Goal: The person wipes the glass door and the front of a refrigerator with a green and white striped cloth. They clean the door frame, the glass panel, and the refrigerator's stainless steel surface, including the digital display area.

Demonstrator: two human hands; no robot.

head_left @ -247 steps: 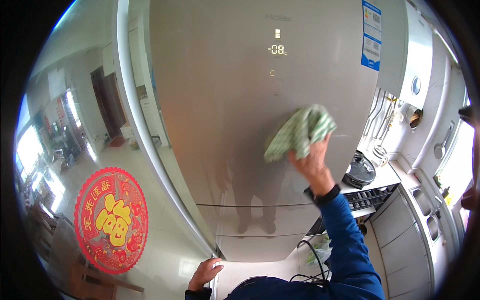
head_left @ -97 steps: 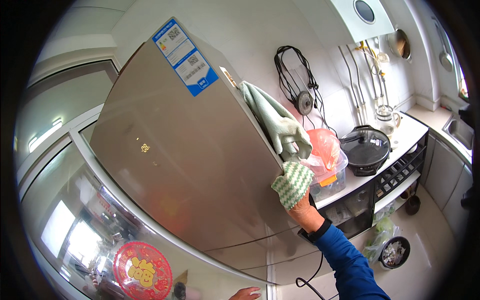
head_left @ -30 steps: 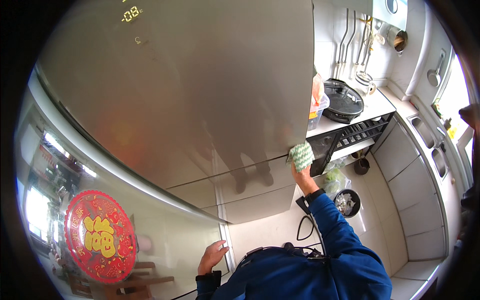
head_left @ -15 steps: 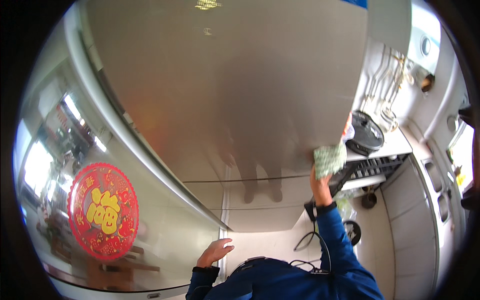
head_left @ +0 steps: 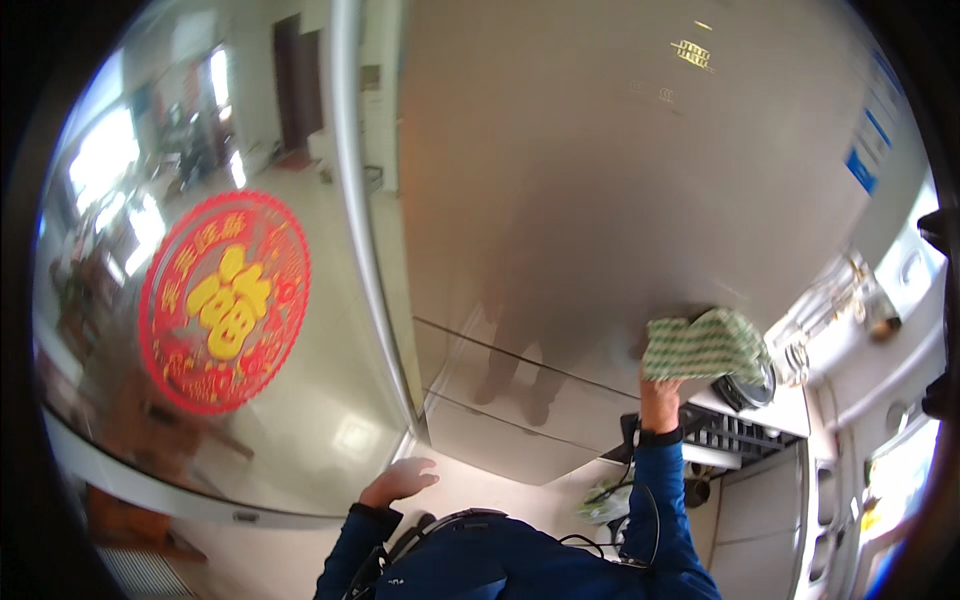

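Note:
A green-and-white checked cloth [head_left: 702,346] lies against the lower part of a tall grey refrigerator door [head_left: 600,200], near its right side. My right hand [head_left: 661,398] is behind and under the cloth, its fingers mostly hidden by it. The cloth spreads out to the right of that hand. Low at the left, my left hand [head_left: 400,482] hangs free with its fingers held out, near the bottom of a glass door's frame, and holds nothing. A faint reflection of a person shows in the refrigerator's surface.
A sliding glass door [head_left: 330,400] with a round red-and-gold sticker [head_left: 225,303] stands at left. On the right are a counter with a black round appliance [head_left: 745,388], a dark rack [head_left: 735,433], a green plastic bag [head_left: 605,502] on the floor and white cabinets [head_left: 760,505].
My view has turned, so the refrigerator sits further right and the glass door shows more. The cloth looks more spread out. My right hand still has it at the door.

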